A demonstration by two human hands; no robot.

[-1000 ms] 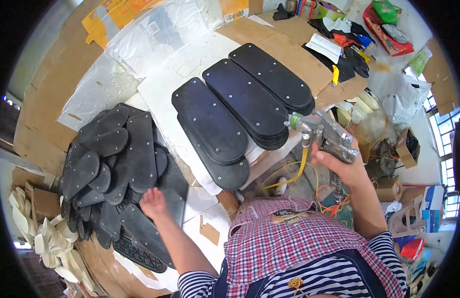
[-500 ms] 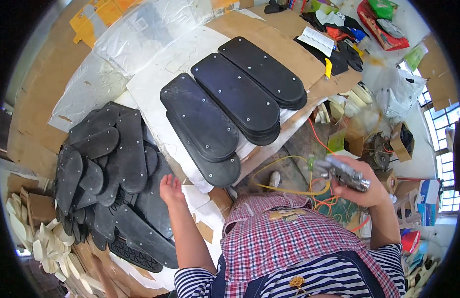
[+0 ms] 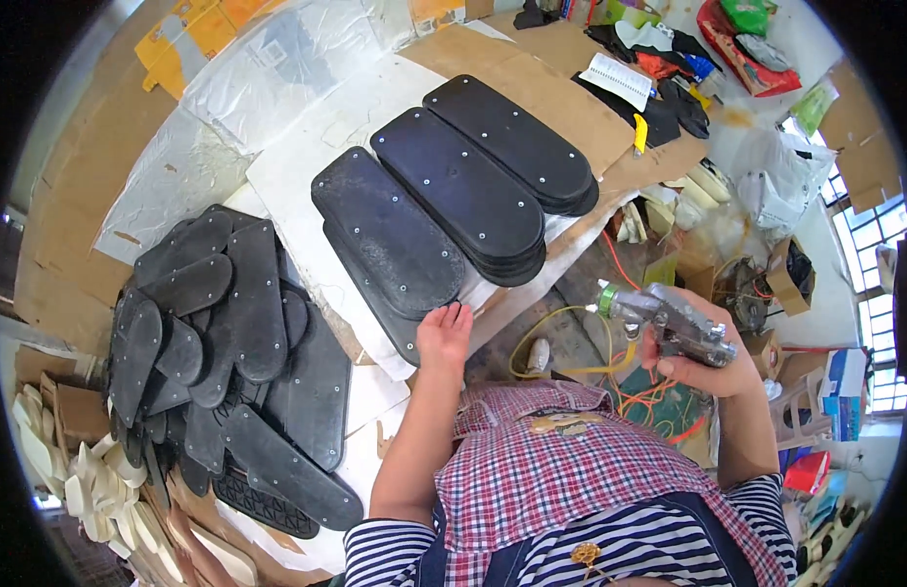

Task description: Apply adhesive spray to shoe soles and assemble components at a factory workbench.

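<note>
The right hand (image 3: 716, 375) is closed round a spray gun (image 3: 674, 328), its nozzle aimed at ten o'clock; a yellow hose (image 3: 622, 364) hangs below. The left hand (image 3: 444, 340), fingers nearly straight, is at the near end of the left stack (image 3: 385, 235) of black plates, which runs toward eleven o'clock; whether it grips a plate, I cannot tell. From this hand, the middle stack (image 3: 458, 181) lies at twelve, the right stack (image 3: 512, 137) at one, a heap (image 3: 258, 303) of plates at nine. At twelve from the gun lie a knife (image 3: 640, 137) and notebook (image 3: 617, 82).
</note>
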